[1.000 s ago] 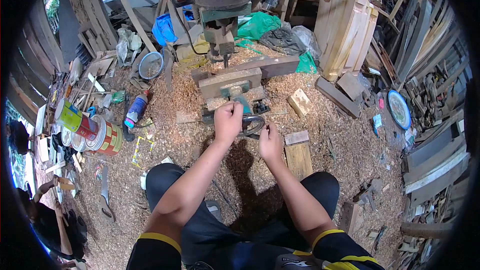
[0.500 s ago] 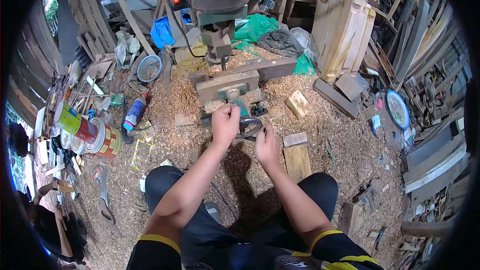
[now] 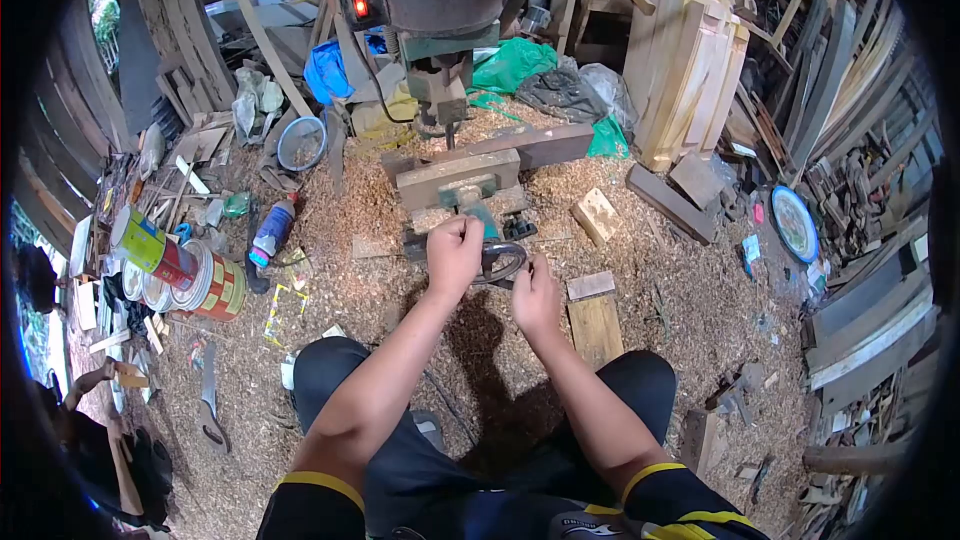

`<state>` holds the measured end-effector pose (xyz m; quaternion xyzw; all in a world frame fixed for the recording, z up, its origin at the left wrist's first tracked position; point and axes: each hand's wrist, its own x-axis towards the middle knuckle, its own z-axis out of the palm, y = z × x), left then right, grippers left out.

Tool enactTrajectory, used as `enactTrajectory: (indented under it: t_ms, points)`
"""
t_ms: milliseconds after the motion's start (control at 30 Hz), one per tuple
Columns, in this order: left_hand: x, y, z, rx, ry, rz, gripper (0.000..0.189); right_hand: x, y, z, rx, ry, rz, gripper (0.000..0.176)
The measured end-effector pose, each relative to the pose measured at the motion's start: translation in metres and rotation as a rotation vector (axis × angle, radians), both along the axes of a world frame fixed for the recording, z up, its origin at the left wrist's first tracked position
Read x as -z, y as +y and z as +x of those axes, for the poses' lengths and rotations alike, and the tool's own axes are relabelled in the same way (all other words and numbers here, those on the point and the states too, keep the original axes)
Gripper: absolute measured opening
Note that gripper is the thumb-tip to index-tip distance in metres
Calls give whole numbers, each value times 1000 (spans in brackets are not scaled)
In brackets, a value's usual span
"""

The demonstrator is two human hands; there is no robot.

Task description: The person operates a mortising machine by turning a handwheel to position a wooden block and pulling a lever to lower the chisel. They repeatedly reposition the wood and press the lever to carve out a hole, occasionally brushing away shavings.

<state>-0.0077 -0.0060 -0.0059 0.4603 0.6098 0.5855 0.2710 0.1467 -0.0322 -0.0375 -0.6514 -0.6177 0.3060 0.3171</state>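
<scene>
A drilling machine (image 3: 430, 0) with a lit red switch stands at the top centre, its bit (image 3: 450, 133) pointing down near a wooden block (image 3: 458, 178) held in a green vise (image 3: 482, 208). Below the vise is a dark round handwheel (image 3: 506, 262). My left hand (image 3: 456, 258) is closed at the wheel's left side, around something I cannot make out, perhaps a handle. My right hand (image 3: 535, 296) has its fingers closed at the wheel's right edge. Whether the bit touches the block cannot be told.
Wood shavings cover the ground. Nearby lie a small wood block (image 3: 596, 217), a dark beam (image 3: 670, 203), a flat board (image 3: 596, 328) and a handsaw (image 3: 209, 395). Buckets (image 3: 215, 282) stand at left. Another person's arm (image 3: 124, 470) shows at lower left.
The view has shifted slightly. Both hands keep nearly the same places at the handwheel, and the drilling machine's lower part sits about as before over the block.
</scene>
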Motion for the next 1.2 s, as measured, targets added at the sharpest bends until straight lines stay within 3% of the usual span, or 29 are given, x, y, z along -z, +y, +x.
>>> enactTrajectory:
  t_ms: [233,300,367,433,500,600,700,733,767,800,833,900,933,967,1033,1067,1100,1200]
  points:
    - [5,-1,-1,-26,-1,10,35,-9,9,19,-116,-50,-111,40]
    - [8,-1,-2,-47,61,79,35,-23,22,26,-246,-99,-122,40]
    - [11,-3,-1,-44,75,128,34,-62,34,26,-183,-2,-37,40]
    - [-1,-1,-2,-40,90,156,34,-98,62,27,-52,266,93,40]
    - [-19,-9,4,-18,59,189,34,-147,103,18,-135,548,353,39]
    - [8,-1,-1,-38,41,139,33,-288,134,-2,-296,879,646,41]
    - [23,0,0,-59,-36,147,34,-418,169,-16,-443,1115,731,44]
    - [22,1,-1,-24,-21,190,35,-454,180,-22,-552,1077,880,43]
    - [21,2,-3,11,-5,232,35,-480,184,-27,-611,1263,645,47]
    - [15,-1,-2,27,-42,205,35,-497,184,-29,-702,1204,601,49]
    - [10,-3,-1,42,-80,181,35,-506,154,-36,-673,1225,466,49]
    - [14,0,-3,16,-56,152,34,-500,184,-28,-885,1007,554,51]
    - [11,-1,-2,30,-55,130,33,-491,192,-30,-774,1085,606,52]
    - [10,-1,-2,45,-52,112,32,-485,141,-37,-387,1153,583,52]
    - [10,-1,-1,34,-37,112,32,-448,144,-11,-713,1036,794,51]
    - [9,-1,-1,29,-30,103,31,-426,134,4,-995,1131,740,48]
    - [9,1,-2,22,-20,100,31,-399,133,17,-1113,1049,832,48]
    - [14,3,-3,23,-12,112,32,-353,100,29,-1004,1083,830,56]
